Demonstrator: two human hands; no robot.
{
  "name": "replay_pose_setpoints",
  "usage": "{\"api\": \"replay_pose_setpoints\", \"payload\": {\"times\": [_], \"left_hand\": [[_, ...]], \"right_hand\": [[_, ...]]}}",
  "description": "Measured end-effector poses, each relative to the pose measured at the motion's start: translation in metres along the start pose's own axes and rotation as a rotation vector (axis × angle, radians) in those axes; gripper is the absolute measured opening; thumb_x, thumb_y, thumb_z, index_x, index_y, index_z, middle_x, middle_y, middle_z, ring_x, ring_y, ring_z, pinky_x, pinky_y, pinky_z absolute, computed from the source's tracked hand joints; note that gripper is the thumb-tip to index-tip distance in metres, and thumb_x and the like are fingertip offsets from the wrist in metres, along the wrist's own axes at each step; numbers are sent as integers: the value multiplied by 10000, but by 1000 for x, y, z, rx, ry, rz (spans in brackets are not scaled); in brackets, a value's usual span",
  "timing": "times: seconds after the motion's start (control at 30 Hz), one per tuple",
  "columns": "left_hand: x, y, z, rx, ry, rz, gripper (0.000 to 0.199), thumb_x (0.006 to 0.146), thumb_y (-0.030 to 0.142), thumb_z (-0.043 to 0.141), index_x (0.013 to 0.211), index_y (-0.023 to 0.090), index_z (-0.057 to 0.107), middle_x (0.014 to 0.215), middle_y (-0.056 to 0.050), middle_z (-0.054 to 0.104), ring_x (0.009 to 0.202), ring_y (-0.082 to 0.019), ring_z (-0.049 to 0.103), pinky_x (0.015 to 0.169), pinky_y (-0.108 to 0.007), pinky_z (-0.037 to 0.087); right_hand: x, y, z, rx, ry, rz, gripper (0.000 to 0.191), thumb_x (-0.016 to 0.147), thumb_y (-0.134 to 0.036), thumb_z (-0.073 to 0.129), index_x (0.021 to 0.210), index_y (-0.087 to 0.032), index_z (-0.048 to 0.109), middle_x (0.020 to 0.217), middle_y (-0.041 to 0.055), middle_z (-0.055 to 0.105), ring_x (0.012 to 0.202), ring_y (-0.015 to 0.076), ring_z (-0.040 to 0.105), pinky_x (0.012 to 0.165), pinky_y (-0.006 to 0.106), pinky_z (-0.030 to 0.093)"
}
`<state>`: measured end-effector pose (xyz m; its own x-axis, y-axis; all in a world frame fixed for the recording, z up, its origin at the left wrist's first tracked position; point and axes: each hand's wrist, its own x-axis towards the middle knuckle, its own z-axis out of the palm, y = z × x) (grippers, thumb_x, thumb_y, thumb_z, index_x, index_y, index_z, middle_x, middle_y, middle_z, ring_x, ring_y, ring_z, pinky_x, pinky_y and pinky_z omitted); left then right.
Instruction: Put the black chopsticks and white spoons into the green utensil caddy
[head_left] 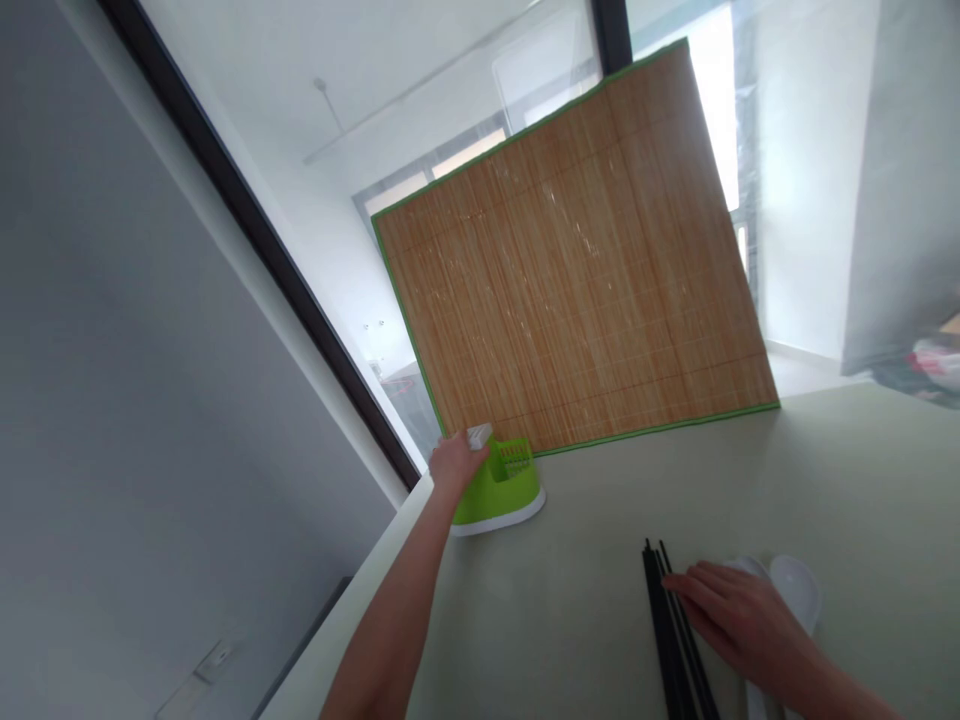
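My left hand (456, 462) is closed on the upper part of a green utensil holder (506, 495) with a white base and a white piece on top. The holder stands on the table near its left edge, with a slotted basket section on its right. My right hand (739, 610) has its fingers pressed together, their tips at the black chopsticks (664, 635), which lie in a bundle on the table. Just beyond that hand are white spoons (796, 590), partly covered by it.
A bamboo mat (577, 270) with green edging stands upright behind the table, against glass. The pale table (570, 580) ends on the left near a grey wall (135, 400). Dark frame bars (262, 240) cross the glass.
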<state>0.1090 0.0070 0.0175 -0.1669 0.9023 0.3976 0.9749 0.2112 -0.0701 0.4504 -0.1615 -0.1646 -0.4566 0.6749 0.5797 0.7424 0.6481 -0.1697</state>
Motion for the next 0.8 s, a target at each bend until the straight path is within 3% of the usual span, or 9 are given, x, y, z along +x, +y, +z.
{"api": "replay_pose_setpoints", "payload": {"times": [0.23, 0.4, 0.53, 0.8], "left_hand": [[-31, 121, -16, -147, 79, 190, 565, 784, 616, 474, 1167, 206, 549, 1015, -149, 586, 878, -279, 609, 717, -357, 471], [-63, 186, -21, -217, 103, 262, 557, 806, 593, 488, 1205, 206, 516, 1069, -151, 537, 902, -261, 600, 723, -333, 469], [-85, 215, -22, -258, 128, 272, 555, 819, 584, 487, 1215, 195, 503, 1064, -156, 521, 908, -259, 600, 720, -324, 475], [-125, 241, -27, -288, 174, 358, 675, 752, 636, 554, 1264, 206, 466, 1243, -169, 427, 906, -242, 596, 686, -296, 498]], "right_hand": [[6, -8, -8, 26, -19, -1, 228, 920, -176, 384, 1029, -216, 580, 789, 28, 629, 713, 168, 607, 625, 277, 391], [9, -12, -10, 32, -26, 10, 240, 901, -149, 385, 1003, -212, 593, 771, 26, 625, 708, 167, 596, 624, 274, 375], [9, -11, -8, 38, -32, 33, 243, 892, -136, 390, 1002, -212, 594, 768, 24, 624, 717, 162, 589, 636, 265, 368], [8, -12, -6, 22, -46, 39, 244, 885, -137, 396, 996, -212, 599, 742, 19, 615, 691, 162, 569, 625, 272, 341]]}}
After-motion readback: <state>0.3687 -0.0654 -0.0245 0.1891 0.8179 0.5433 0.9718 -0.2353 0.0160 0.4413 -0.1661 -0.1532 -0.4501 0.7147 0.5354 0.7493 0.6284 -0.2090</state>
